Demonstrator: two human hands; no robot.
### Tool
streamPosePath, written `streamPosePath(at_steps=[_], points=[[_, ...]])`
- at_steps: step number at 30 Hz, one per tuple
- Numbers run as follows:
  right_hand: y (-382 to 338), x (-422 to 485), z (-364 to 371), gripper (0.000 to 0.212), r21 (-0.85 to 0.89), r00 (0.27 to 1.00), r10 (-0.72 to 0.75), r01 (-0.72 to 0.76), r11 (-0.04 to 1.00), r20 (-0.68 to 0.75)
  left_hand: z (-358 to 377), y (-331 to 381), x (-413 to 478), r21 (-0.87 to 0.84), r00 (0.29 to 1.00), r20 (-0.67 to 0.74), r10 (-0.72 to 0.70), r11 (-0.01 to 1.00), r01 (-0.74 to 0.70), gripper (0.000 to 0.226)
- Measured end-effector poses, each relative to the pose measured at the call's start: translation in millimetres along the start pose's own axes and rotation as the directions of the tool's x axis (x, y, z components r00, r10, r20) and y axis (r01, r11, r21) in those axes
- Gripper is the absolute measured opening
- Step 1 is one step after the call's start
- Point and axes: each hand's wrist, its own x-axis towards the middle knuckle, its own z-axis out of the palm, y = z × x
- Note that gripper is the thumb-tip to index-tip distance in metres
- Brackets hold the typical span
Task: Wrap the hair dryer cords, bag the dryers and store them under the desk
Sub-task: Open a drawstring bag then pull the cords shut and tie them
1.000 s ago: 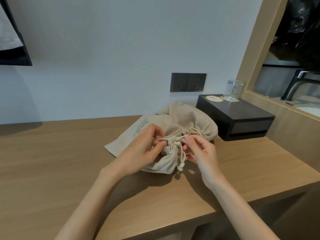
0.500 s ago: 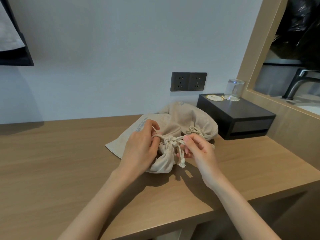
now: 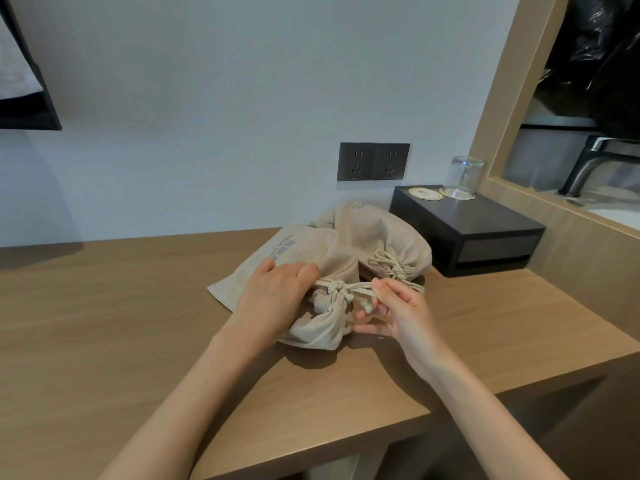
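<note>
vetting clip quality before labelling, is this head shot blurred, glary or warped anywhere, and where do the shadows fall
Head view: soft, even light, no strong glare; the left hand, right hand and the drawstring they hold are sharp; the near cloth bag casts a shadow on the desk toward the camera; the wooden frame at right leans, likely wide-angle distortion.

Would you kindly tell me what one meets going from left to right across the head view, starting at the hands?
Left hand → knotted drawstring → right hand → glass → faucet.
</note>
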Motion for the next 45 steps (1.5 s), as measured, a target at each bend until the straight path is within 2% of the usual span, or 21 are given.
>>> streamPosePath(at_steps=[3, 5, 6, 7, 9, 11, 13, 15, 16, 18, 20, 26, 28, 32, 34, 35, 37, 38, 40, 43, 45], points=[[3, 1, 0, 0.022, 0.059, 0.998, 0.056, -0.055, 0.997, -0.007, 0, -3, 1, -0.008, 0.999, 0.036, 0.004, 1.000, -0.003, 0.016], [2, 2, 1, 0.023, 0.042, 0.998, 0.047, -0.046, 0.998, -0.036, 1, 1, 1, -0.031, 0.997, 0.074, -0.027, 0.999, 0.029, 0.019], [1, 3, 1, 0.025, 0.019, 0.998, 0.037, -0.036, 0.999, -0.050, 2, 1, 0, -0.058, 0.996, 0.082, -0.041, 0.997, 0.046, 0.012], [1, 3, 1, 0.026, -0.012, 0.998, 0.029, -0.029, 0.999, -0.061, 2, 0, 0, -0.109, 0.995, 0.076, -0.058, 0.992, 0.066, 0.009], [1, 3, 2, 0.028, -0.089, 0.998, 0.021, -0.027, 0.996, -0.066, -1, 1, -2, -0.260, 0.993, 0.079, -0.092, 0.959, 0.110, 0.025], [1, 2, 4, 0.027, -0.129, 0.997, 0.008, -0.018, 0.992, -0.071, -7, 2, -1, -0.504, 0.983, 0.102, -0.154, 0.844, 0.184, 0.017], [0, 1, 7, 0.028, -0.129, 0.996, -0.016, 0.005, 0.992, -0.085, -14, 5, 1, -0.698, 0.967, 0.157, -0.200, 0.671, 0.252, 0.009], [-2, 1, 10, 0.032, -0.123, 0.995, -0.045, 0.034, 0.992, -0.087, -19, 7, 2, -0.799, 0.945, 0.202, -0.259, 0.514, 0.312, 0.012], [-2, 1, 12, 0.034, -0.124, 0.995, -0.061, 0.051, 0.991, -0.083, -19, 7, 2, -0.814, 0.934, 0.208, -0.289, 0.479, 0.329, 0.018], [-3, -1, 13, 0.035, -0.129, 0.993, -0.089, 0.079, 0.988, -0.074, -18, 8, 2, -0.799, 0.926, 0.187, -0.327, 0.498, 0.337, 0.020], [-1, -1, 13, 0.034, -0.136, 0.991, -0.107, 0.096, 0.986, -0.076, -15, 10, 1, -0.775, 0.931, 0.157, -0.329, 0.543, 0.322, 0.014], [9, -2, 3, 0.032, -0.112, 0.981, -0.094, 0.075, 0.991, -0.172, -13, 12, -1, -0.719, 0.963, 0.137, -0.233, 0.645, 0.258, 0.006], [10, -3, -1, 0.035, -0.144, 0.982, -0.093, 0.070, 0.987, -0.162, -12, 10, -2, -0.705, 0.967, 0.136, -0.216, 0.665, 0.248, 0.007], [1, -4, -12, 0.035, -0.395, 0.993, -0.103, 0.070, 0.916, -0.063, -11, 5, -1, -0.760, 0.947, 0.126, -0.296, 0.585, 0.284, 0.009], [-4, -6, -14, 0.014, -0.518, 0.985, -0.158, 0.102, 0.849, -0.064, -13, 5, 3, -0.798, 0.927, 0.108, -0.359, 0.525, 0.297, 0.007], [-6, -6, -13, 0.007, -0.604, 0.974, -0.219, 0.137, 0.785, -0.063, -14, 5, 4, -0.814, 0.912, 0.087, -0.401, 0.499, 0.297, 0.007], [-15, -4, -7, 0.023, -0.746, 0.929, -0.370, 0.247, 0.618, 0.002, -14, 3, 6, -0.823, 0.865, 0.024, -0.501, 0.482, 0.302, 0.010], [-24, -3, 0, 0.028, -0.781, 0.906, -0.419, 0.298, 0.549, 0.051, -13, 0, 6, -0.804, 0.835, -0.011, -0.551, 0.501, 0.320, 0.012], [-40, 4, 17, 0.036, -0.800, 0.891, -0.427, 0.365, 0.477, 0.153, -7, -7, 2, -0.717, 0.774, -0.045, -0.632, 0.560, 0.416, 0.019], [-59, 25, 41, 0.039, -0.781, 0.900, -0.366, 0.401, 0.479, 0.237, 0, -10, -3, -0.554, 0.684, 0.098, -0.723, 0.532, 0.640, 0.036], [-59, 49, 51, 0.036, -0.801, 0.915, -0.296, 0.387, 0.456, 0.274, 3, -4, -3, -0.462, 0.598, 0.259, -0.758, 0.447, 0.766, 0.043]])
